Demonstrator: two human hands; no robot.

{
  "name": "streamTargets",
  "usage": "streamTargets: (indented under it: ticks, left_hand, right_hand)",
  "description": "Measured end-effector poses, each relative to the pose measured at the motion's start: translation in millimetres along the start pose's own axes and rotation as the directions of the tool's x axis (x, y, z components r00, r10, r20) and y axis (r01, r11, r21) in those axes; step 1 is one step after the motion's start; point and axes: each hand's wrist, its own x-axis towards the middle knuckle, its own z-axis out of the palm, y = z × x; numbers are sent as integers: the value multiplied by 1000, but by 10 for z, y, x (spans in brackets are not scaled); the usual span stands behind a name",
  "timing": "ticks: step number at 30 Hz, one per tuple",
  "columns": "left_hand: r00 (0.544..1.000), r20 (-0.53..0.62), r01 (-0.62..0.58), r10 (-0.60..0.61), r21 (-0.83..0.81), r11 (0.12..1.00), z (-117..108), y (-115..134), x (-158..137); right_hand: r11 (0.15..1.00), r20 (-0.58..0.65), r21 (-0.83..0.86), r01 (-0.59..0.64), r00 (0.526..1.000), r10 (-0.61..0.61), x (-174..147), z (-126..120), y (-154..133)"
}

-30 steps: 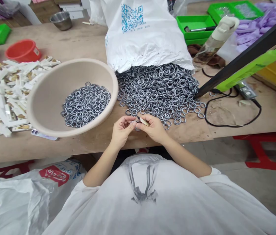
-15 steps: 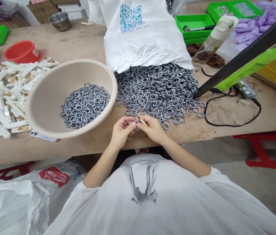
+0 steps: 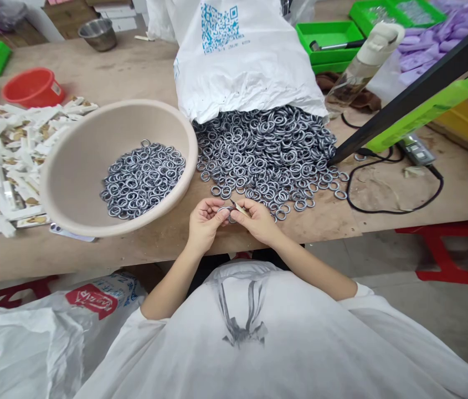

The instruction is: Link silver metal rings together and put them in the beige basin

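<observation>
Close together at the table's front edge, both my hands work over one small grey ring (image 3: 225, 209). My left hand (image 3: 205, 221) pinches the ring between thumb and fingers. In my right hand (image 3: 257, 220) is a small pale-handled knife (image 3: 240, 208), its dark tip pointing toward the ring; the fingers hide part of it. Just beyond my hands spreads a heap of grey rings (image 3: 267, 149), spilling from a white sack (image 3: 250, 77). To the left stands a large beige basin (image 3: 71, 160) with many similar rings (image 3: 144, 180) in it.
White plastic pieces (image 3: 5, 160) lie piled left of the basin, near a red bowl (image 3: 34, 88). A slanted black post (image 3: 416, 94) rises at the right, beside a black cable (image 3: 400, 212) and a clear bottle (image 3: 358, 72). Green trays (image 3: 329, 36) sit farther back.
My hands stay almost in place, with the knife tip shifted slightly left against the ring. The whole view has moved a little.
</observation>
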Motion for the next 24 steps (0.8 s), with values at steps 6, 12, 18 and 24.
streamTargets:
  ticks: [6,12,18,24]
  left_hand:
    - [1000,8,-14,14,16,1000,-15,-27,5]
    - [1000,1,-5,5,25,1000,-29,-39,3]
    - [1000,-5,7,-7,28,1000,-16,-34,8]
    - [1000,4,27,-27,4,1000,-16,-39,10]
  right_hand:
    - [999,9,-38,-11,1000,12,-8,-9,30]
    - [999,15,-46,-11,1000,12,-2,-5,53]
    - [999,23,-36,5,1000,-4,5,-8,61]
    - [1000,8,-25,-10,1000,10,11,-3,90]
